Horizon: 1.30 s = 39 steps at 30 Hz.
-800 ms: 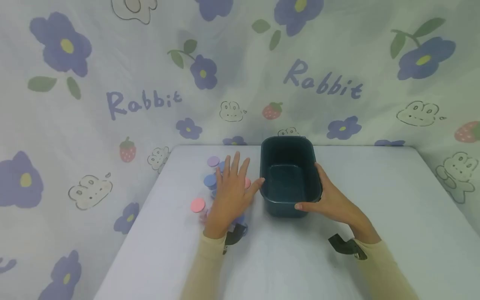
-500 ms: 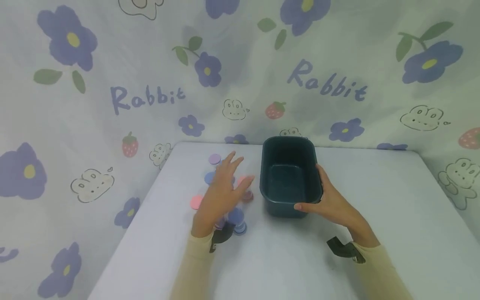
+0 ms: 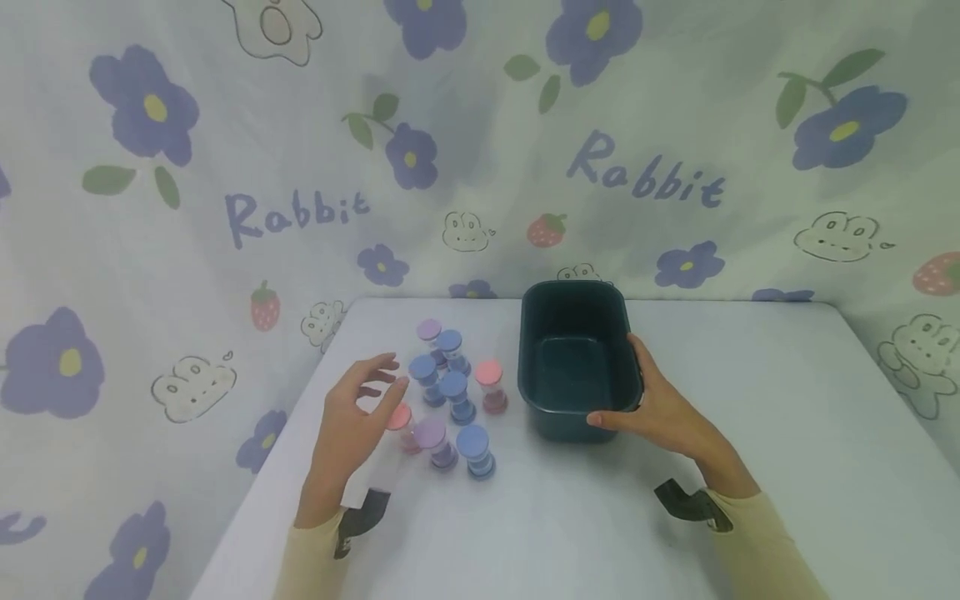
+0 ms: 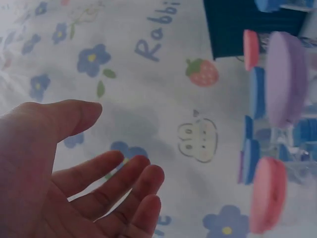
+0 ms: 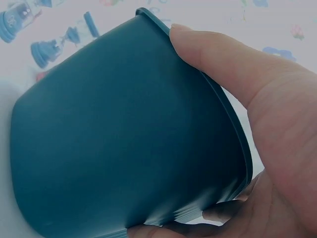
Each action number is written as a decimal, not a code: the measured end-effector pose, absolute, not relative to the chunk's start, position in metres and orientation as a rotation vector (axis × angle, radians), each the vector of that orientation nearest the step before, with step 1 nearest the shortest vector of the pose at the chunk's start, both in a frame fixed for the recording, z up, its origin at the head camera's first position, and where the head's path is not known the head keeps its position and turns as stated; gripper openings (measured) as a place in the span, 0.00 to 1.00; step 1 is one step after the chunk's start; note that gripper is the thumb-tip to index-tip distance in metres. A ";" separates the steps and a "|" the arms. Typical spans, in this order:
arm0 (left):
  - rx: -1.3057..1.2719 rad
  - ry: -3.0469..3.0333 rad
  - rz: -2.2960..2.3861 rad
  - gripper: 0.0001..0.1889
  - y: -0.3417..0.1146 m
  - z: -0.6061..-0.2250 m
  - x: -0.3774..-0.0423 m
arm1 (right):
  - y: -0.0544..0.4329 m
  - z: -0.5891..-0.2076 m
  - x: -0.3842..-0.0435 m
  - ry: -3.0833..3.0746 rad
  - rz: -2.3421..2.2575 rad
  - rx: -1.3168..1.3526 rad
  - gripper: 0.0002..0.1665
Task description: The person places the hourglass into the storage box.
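Several small hourglasses with coloured caps stand upright in a loose group left of a dark teal plastic bin [image 3: 573, 425]. My left hand [image 3: 351, 425] is off to the group's left with loosely bent fingers and nothing in it. Nearest to it is a pink hourglass [image 3: 401, 418], beside a purple hourglass [image 3: 432, 435]. In the left wrist view the fingers [image 4: 106, 196] are apart from the hourglasses. My right hand [image 3: 663, 408] grips the bin's near right corner. The thumb [image 5: 213, 49] lies on the rim in the right wrist view, with fingers along the outer side.
Nearest the front stands a blue hourglass [image 3: 474, 446]; a pink hourglass [image 3: 491, 385] is closest to the bin. At the group's back is a purple hourglass [image 3: 430, 330]. A printed cloth [image 3: 465, 150] hangs behind and beside the white table [image 3: 570, 533].
My left hand has drawn back from over the hourglasses, left and toward me, uncovering them. The right hand keeps its grip and the bin has stayed in place.
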<state>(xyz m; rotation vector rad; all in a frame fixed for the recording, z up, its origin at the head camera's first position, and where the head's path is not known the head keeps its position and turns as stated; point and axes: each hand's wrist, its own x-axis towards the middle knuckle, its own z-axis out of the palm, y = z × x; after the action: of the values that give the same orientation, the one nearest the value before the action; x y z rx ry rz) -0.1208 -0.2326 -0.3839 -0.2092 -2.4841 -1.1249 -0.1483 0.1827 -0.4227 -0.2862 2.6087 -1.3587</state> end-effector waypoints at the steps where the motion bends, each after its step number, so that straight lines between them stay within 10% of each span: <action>1: -0.175 -2.495 -1.123 0.20 -0.237 -0.390 -0.118 | 0.182 -0.423 -0.148 2.606 -1.360 -0.284 0.81; 39: 0.129 -2.398 -1.627 0.25 -0.260 -0.473 -0.107 | 0.184 -0.429 -0.151 2.586 -1.447 -0.329 0.81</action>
<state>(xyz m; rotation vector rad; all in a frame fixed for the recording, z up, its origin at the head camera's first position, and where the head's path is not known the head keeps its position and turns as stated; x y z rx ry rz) -0.1071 -0.2605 -0.4730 0.1286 -2.3984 -1.6273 -0.1505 0.1844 -0.4285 -0.3292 2.5864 -1.4471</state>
